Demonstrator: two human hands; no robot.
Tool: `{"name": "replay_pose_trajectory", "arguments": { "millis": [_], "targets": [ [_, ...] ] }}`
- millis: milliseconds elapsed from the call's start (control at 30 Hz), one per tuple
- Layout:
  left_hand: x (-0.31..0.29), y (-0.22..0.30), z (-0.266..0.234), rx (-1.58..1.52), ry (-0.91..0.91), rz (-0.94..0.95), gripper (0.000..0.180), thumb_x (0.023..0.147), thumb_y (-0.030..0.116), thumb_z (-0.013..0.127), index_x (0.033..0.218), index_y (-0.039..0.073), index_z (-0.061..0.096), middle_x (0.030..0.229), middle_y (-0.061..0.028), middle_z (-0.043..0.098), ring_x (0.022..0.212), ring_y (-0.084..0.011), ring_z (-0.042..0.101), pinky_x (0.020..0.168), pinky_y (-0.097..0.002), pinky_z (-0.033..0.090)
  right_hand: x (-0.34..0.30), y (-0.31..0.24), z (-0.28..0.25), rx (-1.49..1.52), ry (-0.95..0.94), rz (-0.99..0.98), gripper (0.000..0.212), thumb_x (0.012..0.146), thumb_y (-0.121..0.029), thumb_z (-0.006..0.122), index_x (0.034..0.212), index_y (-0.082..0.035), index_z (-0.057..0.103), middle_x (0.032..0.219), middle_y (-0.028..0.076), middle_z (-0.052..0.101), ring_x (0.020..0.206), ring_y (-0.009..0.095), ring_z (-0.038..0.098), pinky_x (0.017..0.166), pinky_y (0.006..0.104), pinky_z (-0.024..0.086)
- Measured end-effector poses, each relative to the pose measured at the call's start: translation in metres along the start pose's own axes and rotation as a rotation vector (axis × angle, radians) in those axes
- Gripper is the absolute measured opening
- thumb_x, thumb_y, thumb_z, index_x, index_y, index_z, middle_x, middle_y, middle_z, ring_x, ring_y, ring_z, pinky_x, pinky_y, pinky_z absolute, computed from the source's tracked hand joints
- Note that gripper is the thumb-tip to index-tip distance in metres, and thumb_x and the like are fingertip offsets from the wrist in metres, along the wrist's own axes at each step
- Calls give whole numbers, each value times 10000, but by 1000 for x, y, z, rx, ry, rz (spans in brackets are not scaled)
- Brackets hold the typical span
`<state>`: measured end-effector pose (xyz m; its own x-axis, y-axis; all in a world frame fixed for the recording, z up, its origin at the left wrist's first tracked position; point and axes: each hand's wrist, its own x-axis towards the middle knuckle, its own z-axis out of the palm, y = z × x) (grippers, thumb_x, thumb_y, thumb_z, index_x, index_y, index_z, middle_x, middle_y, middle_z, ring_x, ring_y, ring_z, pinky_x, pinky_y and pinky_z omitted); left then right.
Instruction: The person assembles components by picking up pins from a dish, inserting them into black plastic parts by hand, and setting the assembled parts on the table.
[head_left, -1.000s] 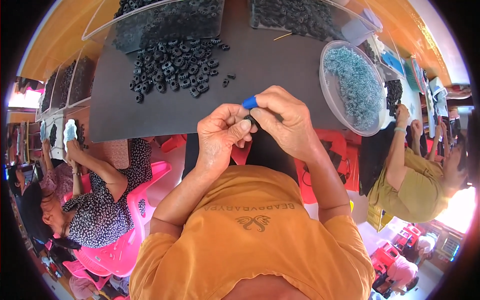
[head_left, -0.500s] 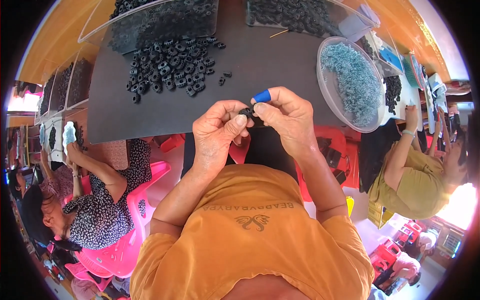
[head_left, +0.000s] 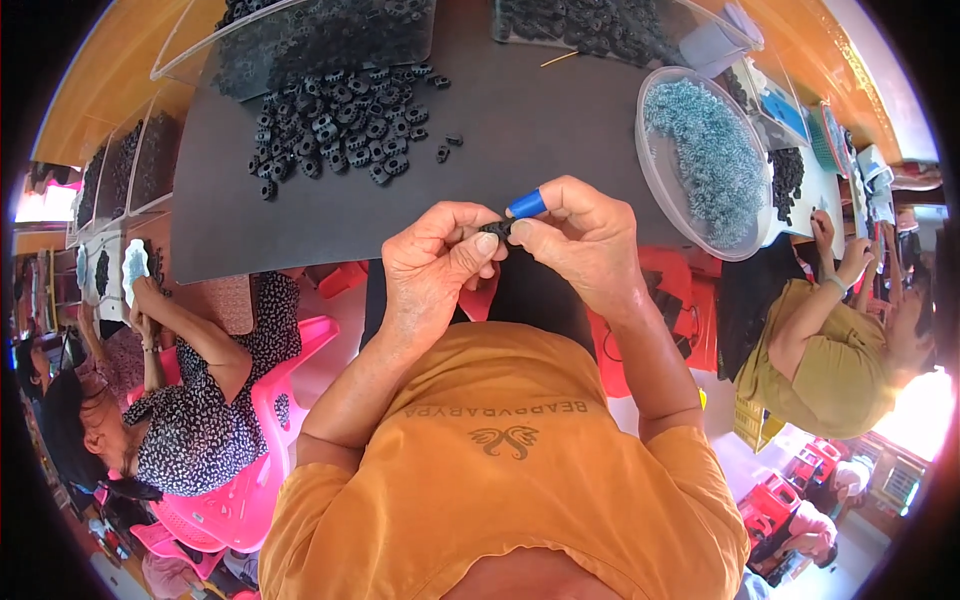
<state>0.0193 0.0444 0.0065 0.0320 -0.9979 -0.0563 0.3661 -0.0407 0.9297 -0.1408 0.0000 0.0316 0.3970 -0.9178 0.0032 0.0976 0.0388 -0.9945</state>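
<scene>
In front of my waist, over the table's near edge, both hands meet at a small black plastic piece (head_left: 495, 230); it looks like a part of a clip. My left hand (head_left: 425, 265) pinches it between thumb and fingers. My right hand (head_left: 590, 240) has its thumb and index finger closed on the other end, partly hiding it. A blue cover (head_left: 526, 204) wraps that index fingertip. Beyond the hands, a heap of similar black pieces (head_left: 345, 125) lies on the dark table mat (head_left: 540, 130). Two loose pieces (head_left: 443, 153) sit apart from the heap.
A round clear tub (head_left: 645, 150) of small pale-blue coils, seemingly springs, stands at the right. Clear bins (head_left: 425, 45) of black pieces line the far side. A thin stick (head_left: 559, 59) lies near them. Co-workers sit left, on a pink chair (head_left: 235, 510), and right.
The black piece has turned slightly between my fingers, and my right hand has shifted a little to the right. At the right, a co-worker's hands have moved.
</scene>
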Motion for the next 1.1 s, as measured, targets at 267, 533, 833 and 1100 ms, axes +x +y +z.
{"name": "replay_pose_trajectory", "arguments": {
  "millis": [267,533,833,1100],
  "targets": [
    [-2,1,4,41,23,-16,111,867,38,630,952,-33,622,735,-38,621,599,-54,523,527,-172,431,-3,14,6,-83,44,-69,96,823,74,576,842,-4,523,688,22,572,582,59,564,490,216,438],
    [-3,2,11,154,76,8,74,872,3,606,932,-40,619,721,-28,609,596,-53,523,531,-182,443,-9,22,7,-289,107,-197,123,825,90,585,922,14,581,878,32,589,759,55,535,641,209,449],
    [19,18,0,400,9,51,149,859,110,642,927,-23,649,717,-13,617,588,-49,514,526,-171,407,-4,42,1,-432,156,-420,222,863,53,570,1079,14,599,883,60,621,799,103,585,716,228,472],
    [58,24,11,1524,-303,568,91,720,74,646,800,47,612,723,-125,600,681,-311,600,597,-386,474,-4,43,-18,-252,323,-304,183,846,42,557,1025,26,595,823,96,636,713,135,595,649,256,480]
  ]
}}
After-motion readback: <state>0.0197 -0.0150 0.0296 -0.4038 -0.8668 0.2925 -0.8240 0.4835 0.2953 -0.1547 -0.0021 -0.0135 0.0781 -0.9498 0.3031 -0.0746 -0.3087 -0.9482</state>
